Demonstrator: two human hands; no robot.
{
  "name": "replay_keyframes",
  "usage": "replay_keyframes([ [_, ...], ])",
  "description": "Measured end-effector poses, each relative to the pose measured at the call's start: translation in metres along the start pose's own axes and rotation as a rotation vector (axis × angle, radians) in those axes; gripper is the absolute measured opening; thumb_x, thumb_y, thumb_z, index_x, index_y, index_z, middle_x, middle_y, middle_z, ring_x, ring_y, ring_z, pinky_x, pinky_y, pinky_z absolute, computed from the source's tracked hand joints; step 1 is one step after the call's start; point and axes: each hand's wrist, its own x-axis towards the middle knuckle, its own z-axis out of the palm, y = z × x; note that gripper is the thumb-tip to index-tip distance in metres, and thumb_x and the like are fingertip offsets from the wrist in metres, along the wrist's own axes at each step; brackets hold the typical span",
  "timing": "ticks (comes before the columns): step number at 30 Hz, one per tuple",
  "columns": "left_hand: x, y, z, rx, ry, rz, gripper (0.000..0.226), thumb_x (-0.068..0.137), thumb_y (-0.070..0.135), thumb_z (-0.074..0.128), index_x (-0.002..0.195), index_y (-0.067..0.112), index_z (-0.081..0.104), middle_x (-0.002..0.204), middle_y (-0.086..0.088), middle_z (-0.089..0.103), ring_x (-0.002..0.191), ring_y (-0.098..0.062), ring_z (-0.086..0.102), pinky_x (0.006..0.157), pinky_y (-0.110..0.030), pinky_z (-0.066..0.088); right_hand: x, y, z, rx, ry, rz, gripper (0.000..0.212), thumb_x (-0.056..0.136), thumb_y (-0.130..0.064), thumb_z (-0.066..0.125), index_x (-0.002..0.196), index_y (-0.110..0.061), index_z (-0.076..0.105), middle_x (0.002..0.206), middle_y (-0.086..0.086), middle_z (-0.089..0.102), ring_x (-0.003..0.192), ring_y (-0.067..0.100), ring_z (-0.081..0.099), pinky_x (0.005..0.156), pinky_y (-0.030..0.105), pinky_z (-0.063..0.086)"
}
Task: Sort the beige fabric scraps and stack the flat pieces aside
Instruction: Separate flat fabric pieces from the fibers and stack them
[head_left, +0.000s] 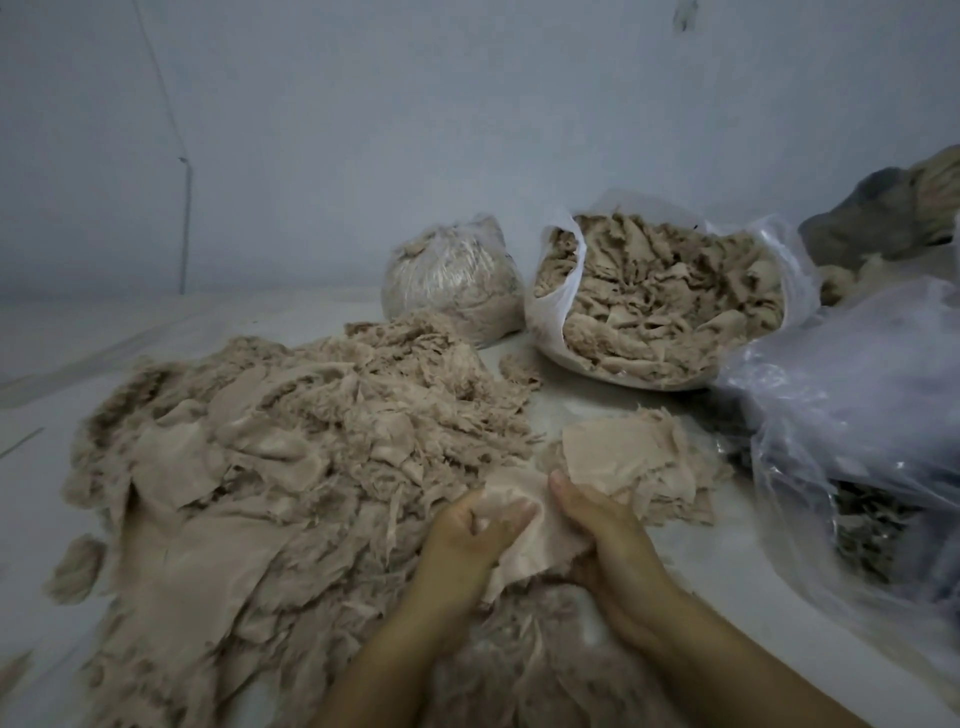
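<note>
Head view: both hands (540, 525) grip one scrap (524, 540); small flat stack (631, 460) started, seemingly; big pile (291, 441) remains.

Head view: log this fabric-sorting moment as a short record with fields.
setting: pale floor against a plain wall
left hand: grips a flat beige piece
right hand: holds the same piece from the other side
loose pile: large heap of scraps, left of the hands
flat stack: small, just beyond the right hand
open bag: full of scraps, at the back
tied bag: beside the open bag
clear plastic bag: far right, contents unclear
</note>
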Motion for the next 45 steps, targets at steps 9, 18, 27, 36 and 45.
replay_keyframes([
  [9, 0.006, -0.004, -0.007, 0.219, 0.272, 0.120, 0.030, 0.097, 0.019, 0.051, 0.068, 0.012, 0.059, 0.057, 0.000, 0.054, 0.054, -0.011, 0.049, 0.049, -0.019, 0.038, -0.002, -0.002, 0.001, -0.215, 0.193, -0.356, 0.020, 0.095, -0.017, 0.056, 0.076, -0.010, 0.060, 0.063, 0.002, 0.062, 0.058, 0.015, 0.057, 0.051, 0.026, 0.045],
  [18, 0.009, 0.003, -0.014, 0.274, 0.342, 0.172, 0.039, 0.098, 0.020, 0.047, 0.059, 0.014, 0.047, 0.045, 0.005, 0.040, 0.045, -0.014, 0.036, 0.047, -0.023, 0.034, 0.028, -0.049, -0.011, -0.349, 0.398, -0.544, 0.019, 0.091, -0.024, 0.062, 0.074, -0.028, 0.068, 0.066, -0.015, 0.067, 0.063, 0.001, 0.059, 0.058, 0.014, 0.046],
  [27, -0.036, 0.044, -0.081, 1.347, 0.334, 0.183, 0.019, 0.090, 0.037, 0.058, 0.076, 0.025, 0.052, 0.074, 0.009, 0.055, 0.068, -0.003, 0.050, 0.054, -0.023, 0.036, 0.031, -0.052, -0.065, -1.037, 0.738, -0.418, 0.053, 0.086, -0.020, 0.065, 0.133, -0.014, 0.040, 0.134, 0.018, 0.039, 0.115, 0.034, 0.045, 0.090, 0.039, 0.038],
  [36, -0.057, 0.040, -0.143, 1.668, 0.536, -0.019, 0.042, 0.090, 0.041, 0.057, 0.120, 0.015, 0.044, 0.117, -0.010, 0.045, 0.087, -0.027, 0.057, 0.058, -0.031, 0.041, -0.004, 0.021, 0.009, -1.403, -0.363, -0.489, 0.051, 0.091, -0.053, 0.052, 0.137, -0.043, 0.032, 0.120, -0.016, 0.034, 0.083, -0.005, 0.047, 0.070, 0.012, 0.038],
  [45, -0.017, 0.053, -0.082, 0.513, 0.258, 0.098, 0.027, 0.083, 0.009, 0.070, 0.068, 0.014, 0.049, 0.067, -0.006, 0.049, 0.045, -0.007, 0.047, 0.043, -0.021, 0.043, 0.009, 0.046, 0.072, -1.471, -0.362, -0.342, 0.047, 0.098, -0.030, 0.043, 0.144, -0.023, 0.033, 0.134, 0.008, 0.037, 0.109, 0.027, 0.050, 0.088, 0.032, 0.045],
])
